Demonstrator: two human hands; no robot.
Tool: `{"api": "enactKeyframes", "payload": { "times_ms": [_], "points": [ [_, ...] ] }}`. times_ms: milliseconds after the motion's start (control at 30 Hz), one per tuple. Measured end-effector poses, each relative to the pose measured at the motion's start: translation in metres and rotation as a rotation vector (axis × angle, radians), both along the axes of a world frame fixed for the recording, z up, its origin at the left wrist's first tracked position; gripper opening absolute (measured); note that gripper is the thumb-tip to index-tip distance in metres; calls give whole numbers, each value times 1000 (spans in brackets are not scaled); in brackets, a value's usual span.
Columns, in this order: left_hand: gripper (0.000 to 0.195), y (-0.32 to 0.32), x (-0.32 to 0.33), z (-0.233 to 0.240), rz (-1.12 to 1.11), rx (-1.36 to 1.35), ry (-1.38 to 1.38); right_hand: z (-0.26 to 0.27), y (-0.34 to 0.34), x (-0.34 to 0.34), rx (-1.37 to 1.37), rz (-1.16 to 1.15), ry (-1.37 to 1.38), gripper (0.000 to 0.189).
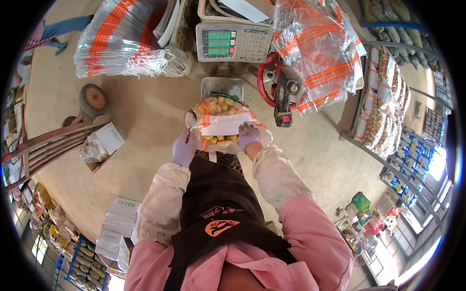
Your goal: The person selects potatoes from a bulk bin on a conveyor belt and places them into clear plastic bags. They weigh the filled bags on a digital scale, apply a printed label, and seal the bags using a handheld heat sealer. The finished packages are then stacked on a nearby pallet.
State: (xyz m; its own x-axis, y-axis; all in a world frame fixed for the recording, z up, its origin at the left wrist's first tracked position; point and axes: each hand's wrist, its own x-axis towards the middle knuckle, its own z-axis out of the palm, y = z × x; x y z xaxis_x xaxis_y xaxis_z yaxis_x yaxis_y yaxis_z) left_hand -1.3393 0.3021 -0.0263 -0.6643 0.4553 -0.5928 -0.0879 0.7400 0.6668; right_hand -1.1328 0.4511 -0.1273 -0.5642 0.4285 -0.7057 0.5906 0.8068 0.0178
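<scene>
A clear plastic bag of small potatoes (222, 105) with orange stripes is in front of me, its far end over the metal platform (222, 86) of a scale. A blank white panel (220, 125) spans its middle. My left hand (184, 147), in a pale purple glove, pinches the bag's left edge between thumb and fingers. Gloved alike, my right hand (249, 137) lies on the bag's right side, fingertips at the panel's end. Whether it grips the plastic is hidden. A dark green rim (227, 96) shows at the bag's far end.
Beyond the platform stands the scale's display (235, 43). To its right, a black cordless power tool (287, 94) hangs by a red ring (263, 82). Striped plastic bags (324, 54) drape nearby; more (116, 40) hang left. A hand truck (62, 140) and open carton (103, 145) are left.
</scene>
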Motion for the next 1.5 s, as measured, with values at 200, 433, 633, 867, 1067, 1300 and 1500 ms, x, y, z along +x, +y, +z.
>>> {"api": "enactKeyframes", "payload": {
  "times_ms": [200,433,633,867,1067,1300,1500],
  "points": [
    [26,-6,-13,18,-175,-43,10,100,8,-2,-91,-259,529,57],
    [22,-8,-29,11,-190,126,-190,88,70,54,-193,-1071,48,46],
    [18,-30,-82,-11,-235,-97,-261,120,62,59,80,-532,340,36],
    [22,-35,-62,-8,-269,69,91,144,92,60,-539,-1222,260,47],
    [35,-37,-43,13,119,-7,-252,43,168,97,-52,-1005,709,63],
    [33,-28,-15,17,234,42,-81,-114,241,79,-285,-1013,611,58],
    [33,-42,-3,8,289,-68,122,11,220,83,-250,-1096,823,40]
  ]
}}
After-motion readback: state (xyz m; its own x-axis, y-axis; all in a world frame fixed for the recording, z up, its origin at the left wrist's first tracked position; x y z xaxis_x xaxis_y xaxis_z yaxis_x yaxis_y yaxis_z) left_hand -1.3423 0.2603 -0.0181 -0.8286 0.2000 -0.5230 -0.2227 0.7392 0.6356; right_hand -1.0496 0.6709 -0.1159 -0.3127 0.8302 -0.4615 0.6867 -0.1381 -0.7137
